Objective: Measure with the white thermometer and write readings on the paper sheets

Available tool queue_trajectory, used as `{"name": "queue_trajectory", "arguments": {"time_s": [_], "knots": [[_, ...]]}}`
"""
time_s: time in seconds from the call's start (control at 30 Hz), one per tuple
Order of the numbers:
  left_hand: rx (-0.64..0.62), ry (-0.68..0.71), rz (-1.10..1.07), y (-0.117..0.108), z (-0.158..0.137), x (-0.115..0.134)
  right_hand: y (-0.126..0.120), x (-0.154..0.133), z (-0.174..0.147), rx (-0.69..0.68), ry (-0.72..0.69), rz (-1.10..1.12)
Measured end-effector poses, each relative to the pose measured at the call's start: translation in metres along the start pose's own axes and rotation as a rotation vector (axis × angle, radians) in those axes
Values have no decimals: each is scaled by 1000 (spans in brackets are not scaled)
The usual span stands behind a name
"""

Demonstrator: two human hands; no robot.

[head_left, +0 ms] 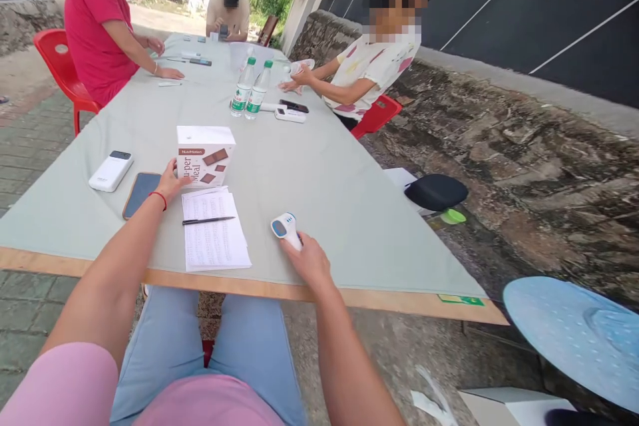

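Twelve is straight ahead of the wearer's seat. At eleven, far along the left side of the table [329, 166], I see a person in red [97, 23] with hands low over the cloth. Nearer, also around eleven, lie a white power bank [110, 171] and, just right of it, a dark phone [140, 194]. Next comes my left hand [174, 181], a red band at its wrist: the fingers grip the lower left edge of the box [206, 156], thumb across its printed front. The box stands upright at twelve. On its six o'clock side lie the papers [217, 246], the pen [210, 220] across them. Well beyond, near twelve, are another person [242, 18] and two bottles [239, 96]. At one, close in, my right hand [310, 259] has its fingers closed around the handle of the thermometer [284, 227], display facing me; I can't tell whether it touches the cloth. Farther out at one sits a person in a patterned shirt [384, 70]. The blue hat [574, 339] is at three.
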State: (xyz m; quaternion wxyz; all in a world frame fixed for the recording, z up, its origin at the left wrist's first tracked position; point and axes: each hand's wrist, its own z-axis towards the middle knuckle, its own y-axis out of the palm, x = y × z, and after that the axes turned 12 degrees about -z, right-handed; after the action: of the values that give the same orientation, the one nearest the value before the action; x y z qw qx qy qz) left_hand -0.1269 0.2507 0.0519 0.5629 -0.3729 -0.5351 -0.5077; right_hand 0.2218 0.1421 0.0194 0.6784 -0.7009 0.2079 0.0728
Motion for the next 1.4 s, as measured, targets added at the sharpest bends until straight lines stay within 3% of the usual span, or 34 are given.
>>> {"name": "queue_trajectory", "arguments": {"time_s": [0.17, 0.27, 0.4, 0.6, 0.83, 1.1, 1.4], "knots": [[-5, -10, -1, 4, -4, 15, -2, -34, -7, 177, -100, 654], [0, 3, -66, 8, -21, 23, -5, -65, -15, 136, -177, 885], [-89, 21, -46, 7, -50, 22, -8, -105, -22, 55, -300, 1097], [-83, 113, 178, 1, -64, 10, -12, -146, -17, -56, -347, 1160], [-119, 219, 412, 0, -62, 2, -5, -161, -10, -72, -292, 1151], [-213, 202, 388, -7, -54, 1, 10, -162, -8, -49, -206, 1070], [-210, 154, 266, -5, -52, -2, 9, -170, -13, -17, -137, 1076]]}}
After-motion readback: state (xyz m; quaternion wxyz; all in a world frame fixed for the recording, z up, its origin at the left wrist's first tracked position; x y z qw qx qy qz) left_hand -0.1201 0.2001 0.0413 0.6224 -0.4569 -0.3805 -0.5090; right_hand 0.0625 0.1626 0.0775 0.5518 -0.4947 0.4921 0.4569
